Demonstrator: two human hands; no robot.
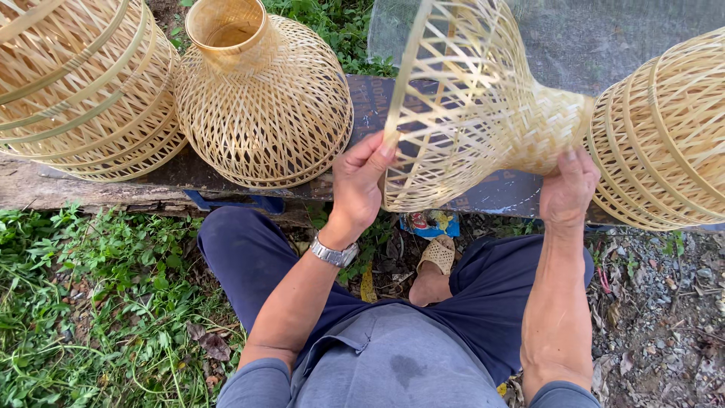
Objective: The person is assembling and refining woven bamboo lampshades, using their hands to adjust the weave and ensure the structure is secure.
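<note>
We count four woven bamboo shades: one held (pixel 468 106), one standing on the bench (pixel 264 98), one at far left (pixel 75 83), one at far right (pixel 664 128). We see one wristwatch (pixel 333 253) and one sandal (pixel 438 255).

You're holding a pale woven bamboo lampshade (pixel 472 106) tipped on its side, wide open rim toward your left, narrow tightly woven neck toward your right, up off the bench, lattice loose and see-through.
</note>
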